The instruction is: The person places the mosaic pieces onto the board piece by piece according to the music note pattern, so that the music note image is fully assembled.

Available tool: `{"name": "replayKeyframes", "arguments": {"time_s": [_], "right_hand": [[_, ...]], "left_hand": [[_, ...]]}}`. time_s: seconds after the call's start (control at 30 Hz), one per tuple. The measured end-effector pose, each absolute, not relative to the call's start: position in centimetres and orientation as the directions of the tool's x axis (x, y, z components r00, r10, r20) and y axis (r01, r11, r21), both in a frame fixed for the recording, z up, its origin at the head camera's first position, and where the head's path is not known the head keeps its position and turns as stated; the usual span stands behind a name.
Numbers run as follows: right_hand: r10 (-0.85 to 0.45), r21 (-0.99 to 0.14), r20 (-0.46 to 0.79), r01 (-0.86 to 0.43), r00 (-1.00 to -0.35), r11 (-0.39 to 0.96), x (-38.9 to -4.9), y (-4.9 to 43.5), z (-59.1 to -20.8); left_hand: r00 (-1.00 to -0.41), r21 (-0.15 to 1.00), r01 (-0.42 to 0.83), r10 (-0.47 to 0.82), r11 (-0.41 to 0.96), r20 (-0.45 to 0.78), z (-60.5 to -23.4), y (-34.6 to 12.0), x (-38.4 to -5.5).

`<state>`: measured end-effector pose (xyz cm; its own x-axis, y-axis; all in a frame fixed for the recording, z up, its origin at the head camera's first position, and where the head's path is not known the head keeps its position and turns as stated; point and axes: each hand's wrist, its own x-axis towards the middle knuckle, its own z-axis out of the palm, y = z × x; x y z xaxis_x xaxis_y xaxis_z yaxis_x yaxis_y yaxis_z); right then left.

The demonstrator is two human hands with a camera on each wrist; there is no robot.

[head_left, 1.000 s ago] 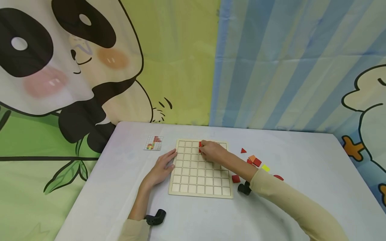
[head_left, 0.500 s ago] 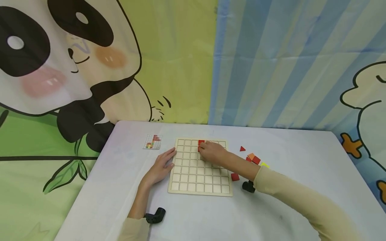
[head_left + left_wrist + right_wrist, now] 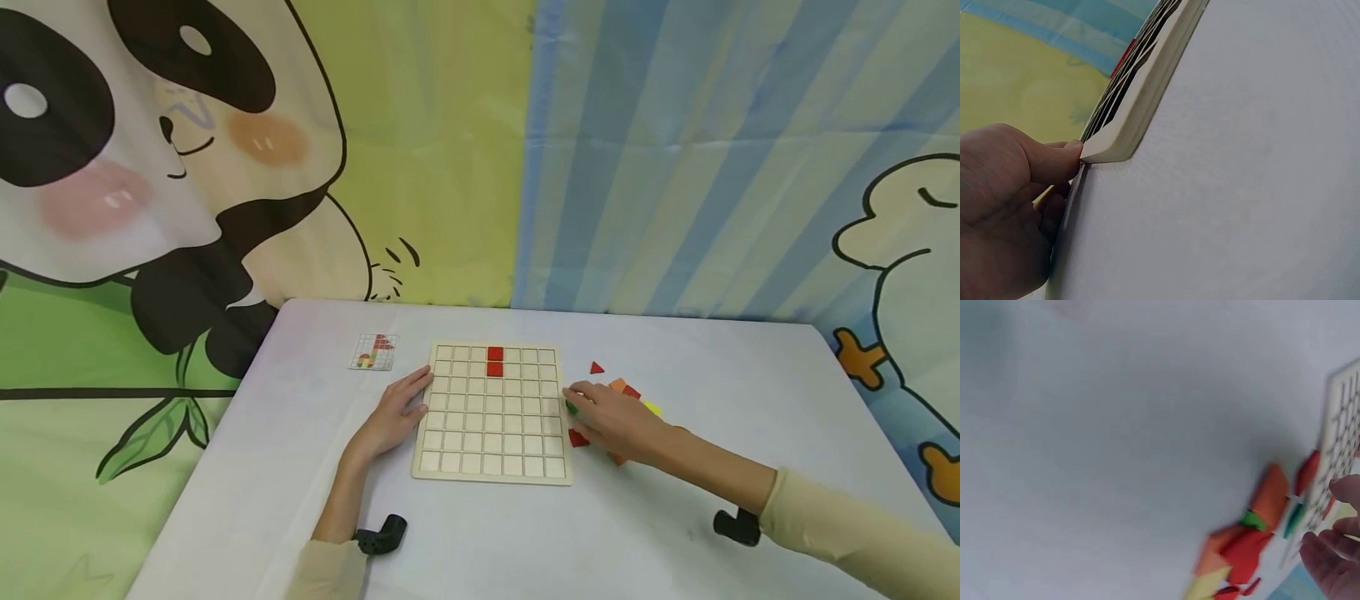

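The left hand is resting, fingers loosely extended, against the left edge of the gridded board; the right hand, thumb and fingers parted, holding nothing visible, is hovering by a green piece near the right edge. Two red squares are filling the middle column's top cells. Loose pieces and a patterned card are lying on the bench.

Two hands, one grid board bearing two red square tiles, one pattern card; loose tiles at right, partly hidden, uncountable.
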<state>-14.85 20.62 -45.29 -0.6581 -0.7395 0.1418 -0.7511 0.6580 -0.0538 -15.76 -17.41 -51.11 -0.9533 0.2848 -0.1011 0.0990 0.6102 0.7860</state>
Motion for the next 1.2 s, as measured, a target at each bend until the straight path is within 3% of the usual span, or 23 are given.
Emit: {"name": "replayKeyframes", "arguments": {"time_s": [0.33, 0.67, 0.8, 0.97, 1.2], "right_hand": [[-0.846, 0.018, 0.125, -0.851, -0.518, 0.524, -12.6, 23.2, -47.4], [-0.814, -0.026, 0.313, -0.862, -0.489, 0.507, -13.1, 22.7, -48.0], [-0.773, -0.036, 0.376, -0.841, -0.512, 0.539, -13.8, 21.3, -47.6], [-0.742, -0.155, 0.356, -0.819, -0.568, 0.552, -15.2, 17.9, -47.0], [-0.76, -0.201, 0.351, -0.836, -0.547, 0.51, -17.8, 13.1, -47.4]], "left_hand": [[-0.957, 0.79, 0.084, 0.271, 0.607, -0.107, -51.0, -17.2, -15.8], [-0.957, 0.795, 0.077, 0.268, 0.601, -0.11, -50.9, -17.3, -15.7], [-0.959, 0.791, 0.067, 0.259, 0.609, -0.118, -50.9, -17.4, -15.5], [-0.959, 0.784, 0.072, 0.258, 0.616, -0.115, -50.9, -17.6, -15.4], [-0.958, 0.798, 0.078, 0.267, 0.598, -0.106, -50.9, -17.3, -15.6]]}}
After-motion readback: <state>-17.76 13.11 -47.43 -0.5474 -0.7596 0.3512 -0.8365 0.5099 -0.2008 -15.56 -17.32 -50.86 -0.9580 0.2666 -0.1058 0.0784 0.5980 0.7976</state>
